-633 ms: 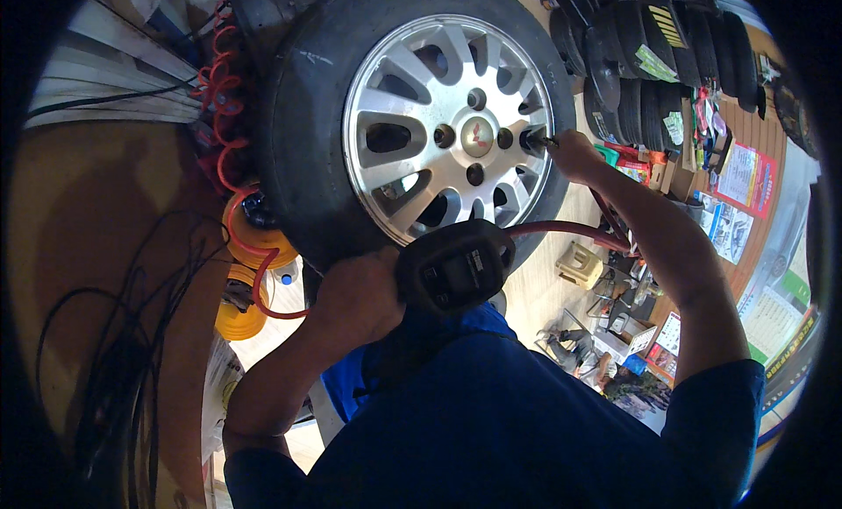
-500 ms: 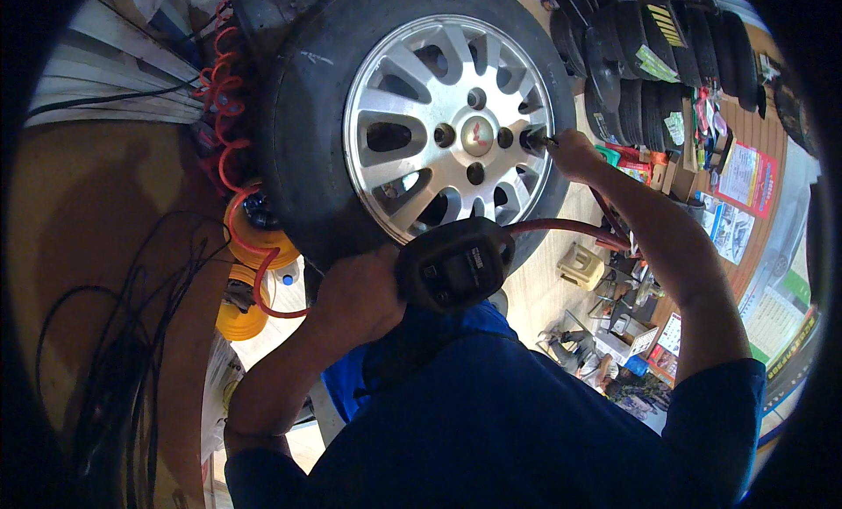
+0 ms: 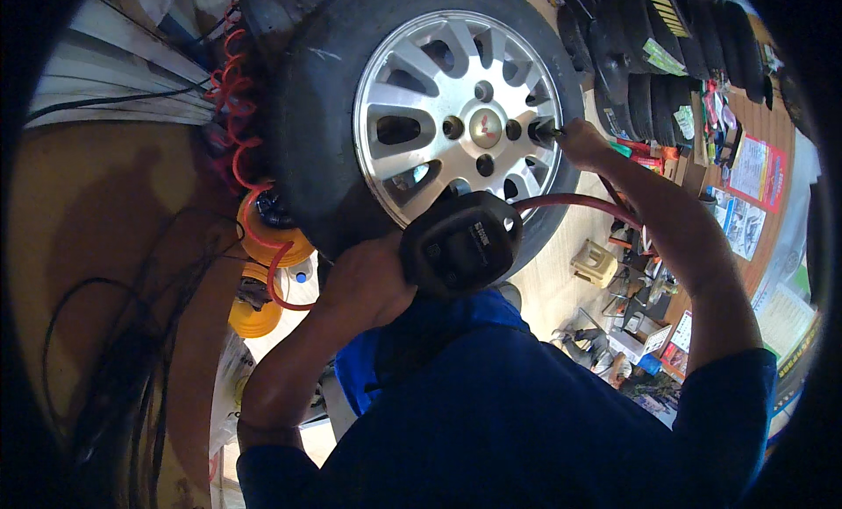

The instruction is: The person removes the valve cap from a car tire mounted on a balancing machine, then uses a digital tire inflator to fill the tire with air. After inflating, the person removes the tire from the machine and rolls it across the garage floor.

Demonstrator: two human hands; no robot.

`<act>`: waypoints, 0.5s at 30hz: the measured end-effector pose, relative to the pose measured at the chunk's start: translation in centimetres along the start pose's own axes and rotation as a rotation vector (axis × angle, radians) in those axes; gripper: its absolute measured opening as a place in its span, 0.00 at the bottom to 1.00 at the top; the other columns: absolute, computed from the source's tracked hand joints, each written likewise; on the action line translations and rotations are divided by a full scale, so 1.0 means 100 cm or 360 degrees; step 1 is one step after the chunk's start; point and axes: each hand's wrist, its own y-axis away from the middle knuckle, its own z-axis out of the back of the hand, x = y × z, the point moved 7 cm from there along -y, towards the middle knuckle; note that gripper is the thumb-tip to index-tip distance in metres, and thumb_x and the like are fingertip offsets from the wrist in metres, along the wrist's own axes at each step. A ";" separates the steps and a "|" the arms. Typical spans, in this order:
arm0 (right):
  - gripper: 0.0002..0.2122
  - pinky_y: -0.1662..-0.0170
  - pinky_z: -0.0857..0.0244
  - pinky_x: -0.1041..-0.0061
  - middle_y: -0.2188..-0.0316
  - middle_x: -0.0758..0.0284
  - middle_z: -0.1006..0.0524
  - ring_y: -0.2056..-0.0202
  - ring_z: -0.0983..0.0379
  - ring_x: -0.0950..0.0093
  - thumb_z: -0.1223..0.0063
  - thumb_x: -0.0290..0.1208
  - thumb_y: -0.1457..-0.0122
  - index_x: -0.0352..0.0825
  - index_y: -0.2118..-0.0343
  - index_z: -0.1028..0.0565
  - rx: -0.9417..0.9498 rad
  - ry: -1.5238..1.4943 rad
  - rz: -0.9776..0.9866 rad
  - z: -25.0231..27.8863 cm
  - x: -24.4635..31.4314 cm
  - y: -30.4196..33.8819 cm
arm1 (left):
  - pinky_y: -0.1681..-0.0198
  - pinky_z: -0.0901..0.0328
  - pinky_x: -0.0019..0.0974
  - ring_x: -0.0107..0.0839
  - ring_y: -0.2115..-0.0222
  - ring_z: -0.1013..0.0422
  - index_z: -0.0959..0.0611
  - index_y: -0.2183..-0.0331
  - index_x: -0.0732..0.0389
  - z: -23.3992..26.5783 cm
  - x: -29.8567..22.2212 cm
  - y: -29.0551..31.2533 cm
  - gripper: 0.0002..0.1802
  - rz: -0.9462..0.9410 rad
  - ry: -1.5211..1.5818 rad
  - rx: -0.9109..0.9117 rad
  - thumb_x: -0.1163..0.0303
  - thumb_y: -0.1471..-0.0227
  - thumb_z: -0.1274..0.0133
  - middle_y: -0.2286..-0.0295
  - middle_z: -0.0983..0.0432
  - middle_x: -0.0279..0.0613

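Pressure gauge and wheel, seen from the wearer's head. The left hand [image 3: 367, 283] is closed around one end of a black gauge [image 3: 462, 244], whose face, with a small dark screen, is turned up toward the camera. The gauge overlaps the lower edge of the wheel in this view. From its far end a red hose [image 3: 579, 200] arcs right and passes behind the right forearm. The right hand [image 3: 583, 147] is clenched on a dark nozzle [image 3: 547, 132] at the right edge of the silver rim [image 3: 405, 95] (whether the nozzle is seated on a valve cannot be told, the spot being small and shaded). The rim shows broad spokes, four bolt holes and a round center cap [image 3: 485, 128]; around it lies the black tire [image 3: 316, 149], its face toward the wearer.

Left of the tire hangs a red coiled hose [image 3: 239, 106], its lower run ending from view at the left forearm, beside two orange-yellow round objects [image 3: 256, 321]. Black cables [image 3: 95, 281] lie loosely on a brown surface at far left. At right stand rows of tires [image 3: 636, 35], with a beige stool [image 3: 595, 263] on the floor below them.
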 end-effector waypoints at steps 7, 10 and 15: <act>0.19 0.53 0.28 0.51 0.69 0.43 0.20 0.61 0.20 0.46 0.52 0.38 0.34 0.25 0.68 0.19 0.0000 -0.0061 -0.0029 0.000 -0.002 0.003 | 0.50 0.29 0.57 0.60 0.57 0.23 0.19 0.55 0.61 -0.008 0.006 -0.004 0.18 0.0057 0.0077 0.0056 0.62 0.46 0.45 0.60 0.19 0.59; 0.20 0.51 0.27 0.53 0.65 0.42 0.19 0.58 0.19 0.47 0.50 0.41 0.34 0.24 0.66 0.18 0.0023 -0.0069 -0.0045 0.002 -0.001 0.005 | 0.50 0.29 0.56 0.60 0.56 0.23 0.20 0.54 0.61 -0.016 0.009 -0.001 0.20 0.0102 0.0126 0.0077 0.62 0.46 0.44 0.59 0.19 0.60; 0.20 0.50 0.27 0.53 0.63 0.42 0.19 0.57 0.20 0.48 0.50 0.41 0.34 0.23 0.65 0.18 0.0055 -0.0106 -0.0154 0.003 0.000 0.003 | 0.49 0.29 0.56 0.61 0.56 0.24 0.21 0.54 0.62 -0.019 0.008 0.001 0.20 0.0061 0.0090 0.0072 0.63 0.46 0.45 0.58 0.19 0.61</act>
